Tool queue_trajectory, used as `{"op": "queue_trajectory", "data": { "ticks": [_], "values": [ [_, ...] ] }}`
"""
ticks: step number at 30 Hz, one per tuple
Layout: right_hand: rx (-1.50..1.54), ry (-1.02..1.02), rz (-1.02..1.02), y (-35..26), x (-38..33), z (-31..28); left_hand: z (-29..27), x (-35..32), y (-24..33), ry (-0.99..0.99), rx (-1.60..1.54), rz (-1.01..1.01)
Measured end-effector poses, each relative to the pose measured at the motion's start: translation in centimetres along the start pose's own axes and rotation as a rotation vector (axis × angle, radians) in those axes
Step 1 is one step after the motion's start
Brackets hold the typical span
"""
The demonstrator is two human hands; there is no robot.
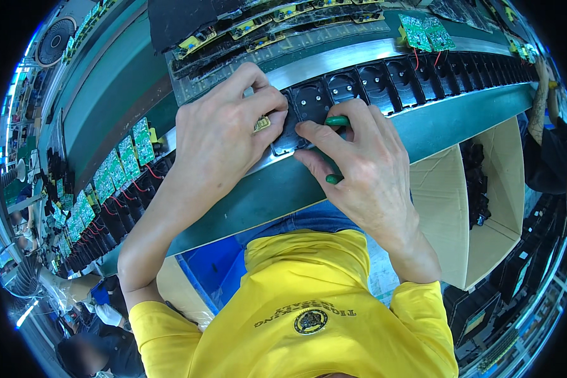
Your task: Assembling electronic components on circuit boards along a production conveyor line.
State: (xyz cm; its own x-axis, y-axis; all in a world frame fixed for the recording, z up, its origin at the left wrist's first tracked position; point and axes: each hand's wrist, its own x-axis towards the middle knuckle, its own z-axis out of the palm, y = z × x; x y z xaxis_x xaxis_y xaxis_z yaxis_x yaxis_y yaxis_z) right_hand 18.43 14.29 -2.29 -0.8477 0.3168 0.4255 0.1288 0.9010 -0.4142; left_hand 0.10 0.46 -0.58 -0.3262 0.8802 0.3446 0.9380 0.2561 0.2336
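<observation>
Between my hands lies a black plastic case (310, 104) with round recesses and silver screws or contacts, at the near end of a long row. My left hand (223, 123) is closed in a pinch at the case's left edge; what its fingertips hold is hidden. A small gold-coloured patterned piece (262, 123) shows at its curled fingers, perhaps a ring. My right hand (368, 154) is closed around green-handled pliers (337, 120). Two green handle ends show, one above and one below its fingers, while the jaws are hidden. Its thumb and fingertips are close to the case.
More black cases (378, 87) line the green bench (246, 205) rightward. Green circuit boards (427, 33) with red wires stand behind them, and more boards (127, 157) at left. A rack of yellow parts (252, 28) stands ahead. An open cardboard box (438, 214) sits right; a co-worker's arm (538, 104) is beyond.
</observation>
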Motion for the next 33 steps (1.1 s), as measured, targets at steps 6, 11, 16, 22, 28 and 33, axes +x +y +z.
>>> {"op": "queue_trajectory", "data": {
  "ticks": [6, 11, 16, 22, 28, 33],
  "values": [
    [0.7, 0.099, 0.114, -2.0, 3.7, -2.1, 1.0, -0.3, -1.0, -0.125, -0.055, -0.146],
    [1.462, 0.253, 0.256, -2.3, 8.6, 0.9, -0.1, 0.3, -0.3, -0.188, -0.061, -0.162],
    [1.659, 0.293, 0.28, -1.3, 10.2, 3.7, -1.2, 0.7, 0.5, -0.183, 0.006, -0.103],
    [1.512, 0.229, 0.358, -0.7, 11.6, 6.9, -0.7, 0.5, -0.1, -0.188, -0.038, -0.139],
    [1.351, 0.315, 0.098, -1.7, 10.7, 6.3, -1.2, 0.9, 0.3, -0.185, -0.066, -0.19],
    [1.415, 0.266, 0.299, -1.9, 10.6, 4.2, -1.2, 1.5, 0.3, -0.256, -0.03, -0.191]
  ]
}}
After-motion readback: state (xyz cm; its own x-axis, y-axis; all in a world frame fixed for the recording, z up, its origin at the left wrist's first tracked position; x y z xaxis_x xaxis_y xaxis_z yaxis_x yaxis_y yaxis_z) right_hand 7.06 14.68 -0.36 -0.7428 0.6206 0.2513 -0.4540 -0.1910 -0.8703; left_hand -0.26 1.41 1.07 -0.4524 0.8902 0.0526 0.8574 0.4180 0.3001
